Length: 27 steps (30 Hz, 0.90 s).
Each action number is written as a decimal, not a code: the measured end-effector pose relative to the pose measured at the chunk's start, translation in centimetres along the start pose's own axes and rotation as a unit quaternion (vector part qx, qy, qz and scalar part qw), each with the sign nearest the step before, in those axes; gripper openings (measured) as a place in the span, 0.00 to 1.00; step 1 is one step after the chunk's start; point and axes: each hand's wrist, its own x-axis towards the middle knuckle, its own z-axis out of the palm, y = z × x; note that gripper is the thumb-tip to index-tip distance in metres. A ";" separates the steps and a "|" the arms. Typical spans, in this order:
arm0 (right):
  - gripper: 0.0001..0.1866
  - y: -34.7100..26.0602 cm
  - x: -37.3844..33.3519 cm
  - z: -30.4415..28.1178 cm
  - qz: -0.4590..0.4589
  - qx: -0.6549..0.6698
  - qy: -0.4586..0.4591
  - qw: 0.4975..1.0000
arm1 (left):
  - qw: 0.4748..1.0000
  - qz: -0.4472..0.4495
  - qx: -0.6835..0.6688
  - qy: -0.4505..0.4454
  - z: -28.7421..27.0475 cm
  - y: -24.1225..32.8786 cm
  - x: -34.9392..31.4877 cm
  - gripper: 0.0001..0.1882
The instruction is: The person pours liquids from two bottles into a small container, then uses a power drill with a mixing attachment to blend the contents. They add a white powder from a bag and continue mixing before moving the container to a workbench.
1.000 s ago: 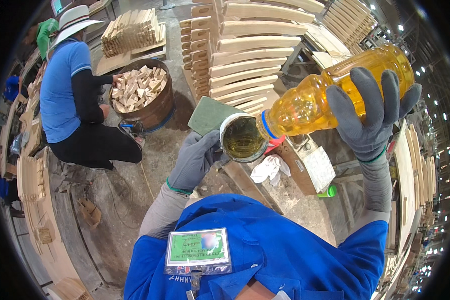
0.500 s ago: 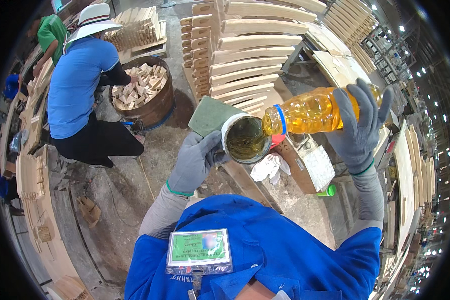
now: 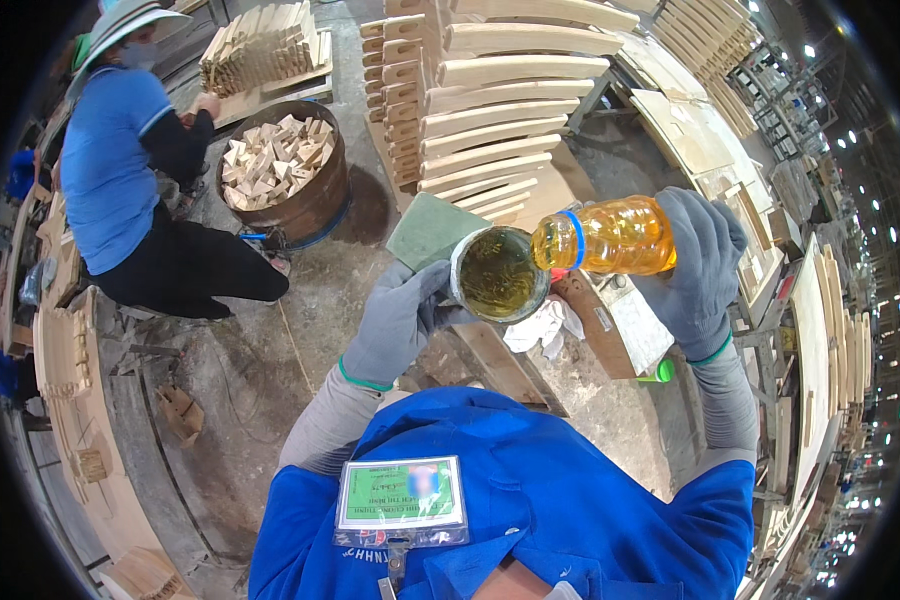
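Observation:
My left hand [image 3: 395,325], in a grey glove, is closed round a round cup [image 3: 456,284] whose mouth faces me. Amber liquid [image 3: 500,275] lies inside it. A flat green-grey pad [image 3: 428,234] sticks out between this hand and the cup's far left side. My gloved right hand [image 3: 698,272] grips a clear plastic bottle [image 3: 622,236] of amber liquid from the right. The bottle lies nearly level, its blue-ringed neck at the cup's right rim. Whether liquid is flowing I cannot tell.
Slatted stacks of curved wooden parts [image 3: 515,98] stand ahead. A rusty drum [image 3: 315,210] of wood offcuts is at the left, beside a person in blue [image 3: 120,180]. Below the bottle are a white cloth [image 3: 545,328] and a wooden box [image 3: 602,318].
My right hand has moved down and left, its fingers now wrapped round the bottle. The liquid in the cup looks higher. The co-worker's hand has left the drum, and they have shifted left.

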 end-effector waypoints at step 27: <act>0.35 -2.1 1.4 1.1 -0.019 -0.042 -0.076 0.996 | 0.964 0.106 0.224 0.096 1.4 0.9 1.3 0.13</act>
